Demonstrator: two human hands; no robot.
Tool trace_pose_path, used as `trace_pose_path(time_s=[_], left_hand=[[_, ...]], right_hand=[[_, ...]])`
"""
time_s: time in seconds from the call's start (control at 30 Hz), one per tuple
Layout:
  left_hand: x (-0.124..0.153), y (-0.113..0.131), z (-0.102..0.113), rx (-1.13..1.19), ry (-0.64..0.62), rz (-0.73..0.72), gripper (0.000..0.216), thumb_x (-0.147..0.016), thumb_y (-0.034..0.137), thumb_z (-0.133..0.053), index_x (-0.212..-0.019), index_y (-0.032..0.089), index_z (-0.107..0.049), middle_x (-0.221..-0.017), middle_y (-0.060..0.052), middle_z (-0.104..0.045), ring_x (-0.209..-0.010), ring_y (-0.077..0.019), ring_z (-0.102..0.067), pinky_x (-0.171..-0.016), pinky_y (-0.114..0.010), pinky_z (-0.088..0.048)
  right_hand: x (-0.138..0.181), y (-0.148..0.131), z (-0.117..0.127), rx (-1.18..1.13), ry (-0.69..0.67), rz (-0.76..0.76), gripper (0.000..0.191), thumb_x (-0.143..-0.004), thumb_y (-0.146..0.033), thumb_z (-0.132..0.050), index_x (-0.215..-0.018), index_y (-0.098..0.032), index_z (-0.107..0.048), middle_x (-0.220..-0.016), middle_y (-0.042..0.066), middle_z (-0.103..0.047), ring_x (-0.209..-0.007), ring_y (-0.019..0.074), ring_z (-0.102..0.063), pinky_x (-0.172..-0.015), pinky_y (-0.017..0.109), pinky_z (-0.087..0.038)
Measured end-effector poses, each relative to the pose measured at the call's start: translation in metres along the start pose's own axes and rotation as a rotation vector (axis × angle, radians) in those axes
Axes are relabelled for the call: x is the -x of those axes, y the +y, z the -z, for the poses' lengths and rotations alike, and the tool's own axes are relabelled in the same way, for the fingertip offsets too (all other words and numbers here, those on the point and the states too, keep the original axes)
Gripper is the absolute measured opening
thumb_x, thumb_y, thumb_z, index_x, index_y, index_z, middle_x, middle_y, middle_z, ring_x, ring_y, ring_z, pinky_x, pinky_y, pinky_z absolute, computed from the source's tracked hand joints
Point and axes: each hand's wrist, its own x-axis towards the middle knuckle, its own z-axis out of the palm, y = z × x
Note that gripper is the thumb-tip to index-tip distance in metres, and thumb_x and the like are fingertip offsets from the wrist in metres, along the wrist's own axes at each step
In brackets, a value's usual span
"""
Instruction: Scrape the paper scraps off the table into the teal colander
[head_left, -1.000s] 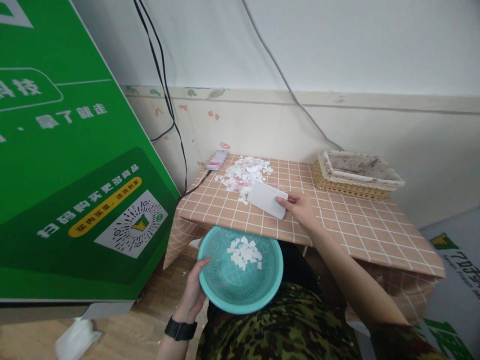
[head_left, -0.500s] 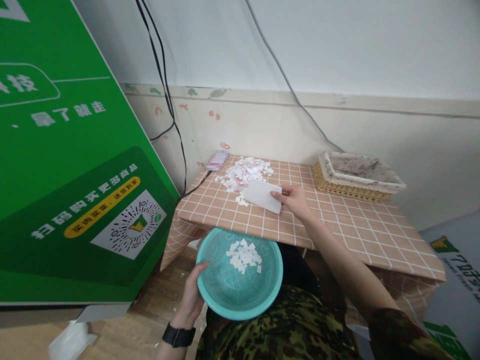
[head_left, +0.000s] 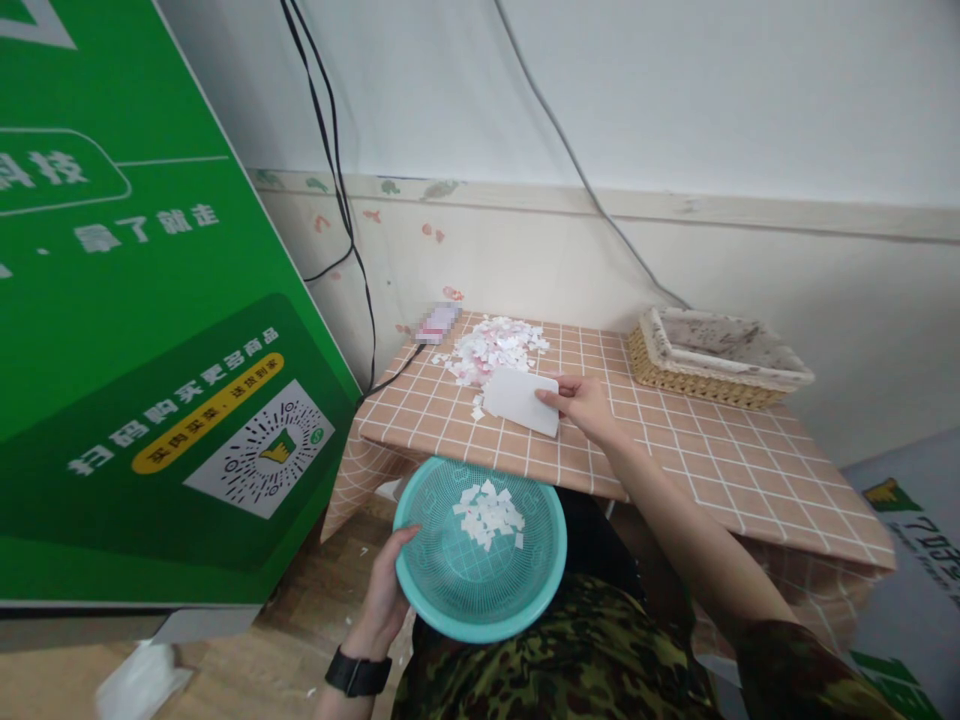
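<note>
My left hand point(head_left: 390, 580) grips the left rim of a teal plastic basket point(head_left: 487, 620), thumb over the edge. White paper scraps point(head_left: 489, 515) lie inside it, and its far rim sits just under the table's front edge. A flat white card point(head_left: 521, 400) is pinched by its right end between the thumb and fingers of my right hand point(head_left: 585, 405). The card's left edge is against the near side of a heap of paper scraps point(head_left: 495, 348), white with some pink. A few loose scraps lie left of the card.
A checked brown cloth covers the table point(head_left: 675, 460). A lined wicker basket point(head_left: 720, 360) stands at the back right. A blurred phone-like object point(head_left: 439, 323) with a black cable point(head_left: 394, 375) lies back left. A green printed cabinet point(head_left: 172, 330) rises on the left.
My right hand has drawn the card slightly toward me and changed its angle; a few scraps by its left edge have shifted. My left hand and the teal basket stay in place.
</note>
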Motion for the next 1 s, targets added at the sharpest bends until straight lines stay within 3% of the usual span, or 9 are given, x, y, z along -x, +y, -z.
trace_pose_path(time_s=[0.27, 0.53, 1.0], left_hand=[[0.0, -0.001, 0.0, -0.001, -0.016, -0.001, 0.02, -0.07, 0.024, -0.066, -0.085, 0.01, -0.068, -0.083, -0.008, -0.073, -0.075, -0.0223, -0.066, -0.074, -0.034, -0.051], [0.004, 0.004, -0.004, -0.02, 0.028, -0.017, 0.014, -0.068, 0.02, -0.067, -0.078, 0.011, -0.068, -0.072, -0.007, -0.072, -0.068, -0.0228, -0.067, -0.067, -0.033, -0.053], [0.002, 0.005, -0.001, -0.019, 0.003, -0.016, 0.019, -0.07, 0.02, -0.065, -0.086, 0.009, -0.067, -0.083, -0.011, -0.073, -0.074, -0.0241, -0.067, -0.073, -0.035, -0.052]], right_hand=[[-0.006, -0.006, -0.004, 0.125, 0.008, 0.091, 0.033, -0.074, -0.044, -0.059, -0.083, -0.013, -0.067, -0.073, 0.006, -0.066, -0.062, 0.017, -0.059, -0.051, 0.026, -0.044], [-0.014, -0.005, -0.019, 0.121, -0.021, 0.101, 0.033, -0.072, -0.046, -0.061, -0.081, -0.016, -0.069, -0.072, 0.006, -0.066, -0.067, 0.0194, -0.06, -0.052, 0.028, -0.045], [-0.003, -0.009, -0.017, 0.083, -0.142, 0.092, 0.037, -0.069, -0.051, -0.063, -0.07, -0.014, -0.066, -0.062, 0.003, -0.06, -0.056, 0.0136, -0.054, -0.047, 0.024, -0.04]])
